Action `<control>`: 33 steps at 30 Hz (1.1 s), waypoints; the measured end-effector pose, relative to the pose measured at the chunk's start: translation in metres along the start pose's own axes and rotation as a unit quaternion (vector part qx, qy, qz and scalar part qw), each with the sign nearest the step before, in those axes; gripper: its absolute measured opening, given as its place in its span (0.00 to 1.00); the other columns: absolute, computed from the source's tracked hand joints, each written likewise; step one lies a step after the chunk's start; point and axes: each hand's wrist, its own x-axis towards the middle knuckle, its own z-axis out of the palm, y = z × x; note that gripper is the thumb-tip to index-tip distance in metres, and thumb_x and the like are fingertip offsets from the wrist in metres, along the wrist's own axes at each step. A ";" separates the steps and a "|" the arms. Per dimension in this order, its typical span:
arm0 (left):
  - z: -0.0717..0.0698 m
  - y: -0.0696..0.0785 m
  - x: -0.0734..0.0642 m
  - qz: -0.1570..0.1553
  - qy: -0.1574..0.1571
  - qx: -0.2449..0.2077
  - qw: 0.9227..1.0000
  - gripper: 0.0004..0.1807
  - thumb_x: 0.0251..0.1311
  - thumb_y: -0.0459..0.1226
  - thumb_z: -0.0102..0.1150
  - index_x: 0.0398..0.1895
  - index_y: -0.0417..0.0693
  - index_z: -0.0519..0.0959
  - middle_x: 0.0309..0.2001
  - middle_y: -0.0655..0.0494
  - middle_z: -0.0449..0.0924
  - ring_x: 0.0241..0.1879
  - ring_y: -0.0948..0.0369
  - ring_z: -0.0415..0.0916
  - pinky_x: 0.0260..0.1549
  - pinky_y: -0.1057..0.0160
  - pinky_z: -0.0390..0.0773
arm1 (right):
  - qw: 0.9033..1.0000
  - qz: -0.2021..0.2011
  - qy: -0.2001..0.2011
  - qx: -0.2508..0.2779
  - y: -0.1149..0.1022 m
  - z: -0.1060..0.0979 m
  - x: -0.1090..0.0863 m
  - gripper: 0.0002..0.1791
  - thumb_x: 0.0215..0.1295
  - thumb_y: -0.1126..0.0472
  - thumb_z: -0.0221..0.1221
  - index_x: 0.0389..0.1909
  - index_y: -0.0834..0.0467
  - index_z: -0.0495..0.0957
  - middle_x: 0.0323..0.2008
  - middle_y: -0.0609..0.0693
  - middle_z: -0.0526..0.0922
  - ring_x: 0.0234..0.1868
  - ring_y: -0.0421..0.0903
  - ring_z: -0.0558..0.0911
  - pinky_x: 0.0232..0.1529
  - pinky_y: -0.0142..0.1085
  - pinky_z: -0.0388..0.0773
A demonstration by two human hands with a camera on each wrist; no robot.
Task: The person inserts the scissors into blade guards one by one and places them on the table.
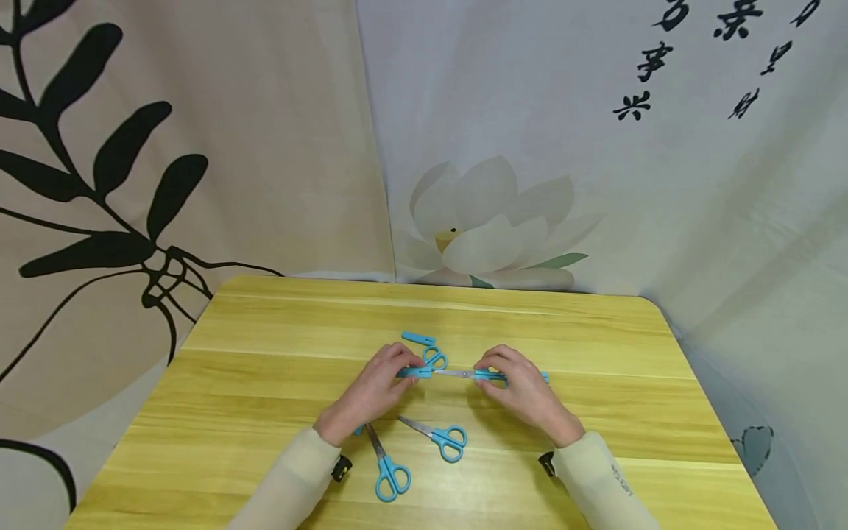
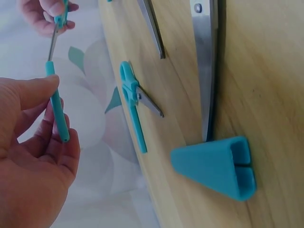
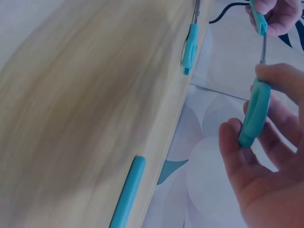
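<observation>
My left hand (image 1: 377,379) pinches a blue blade cover (image 2: 57,111) between thumb and fingers. Opposite it, my right hand (image 1: 526,386) grips the blue handles (image 3: 257,111) of a pair of scissors, with the metal blades (image 1: 456,373) pointing left. The blade tip meets the cover's open end in the head view. Both are held up above the table. Just behind the left fingers are the blue handles of another pair of scissors (image 1: 435,357), and a blade cover (image 1: 419,338) lies beyond them.
Two more scissors (image 1: 392,477) (image 1: 449,443) lie on the wooden table (image 1: 563,324) nearer the body. One points at a blue cover (image 2: 206,164) beside my left wrist. Another cover (image 3: 127,194) lies past my right hand. Printed curtains (image 1: 305,147) hang behind.
</observation>
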 end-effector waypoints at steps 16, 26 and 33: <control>0.002 0.002 0.000 -0.006 0.003 0.003 1.000 0.10 0.66 0.33 0.70 0.49 0.48 0.86 0.45 0.61 0.76 0.47 0.60 0.73 0.47 0.58 0.80 | 1.000 -0.013 0.006 -0.024 -0.003 0.000 0.001 0.10 0.61 0.62 0.75 0.43 0.54 0.87 0.47 0.44 0.81 0.48 0.46 0.80 0.50 0.46 0.81; 0.005 0.002 0.001 0.000 0.004 -0.001 1.000 0.10 0.65 0.32 0.70 0.48 0.48 0.87 0.45 0.61 0.77 0.47 0.60 0.73 0.46 0.58 0.80 | 0.999 -0.024 0.010 -0.040 -0.004 0.000 0.001 0.11 0.59 0.62 0.76 0.42 0.55 0.88 0.46 0.44 0.82 0.47 0.45 0.80 0.48 0.45 0.82; 0.005 0.003 0.002 0.017 0.009 0.011 1.000 0.10 0.66 0.34 0.70 0.50 0.49 0.87 0.47 0.58 0.77 0.48 0.58 0.73 0.48 0.55 0.78 | 0.998 -0.032 0.003 -0.047 -0.010 -0.002 0.004 0.10 0.61 0.62 0.75 0.43 0.54 0.88 0.47 0.43 0.82 0.48 0.45 0.79 0.49 0.43 0.81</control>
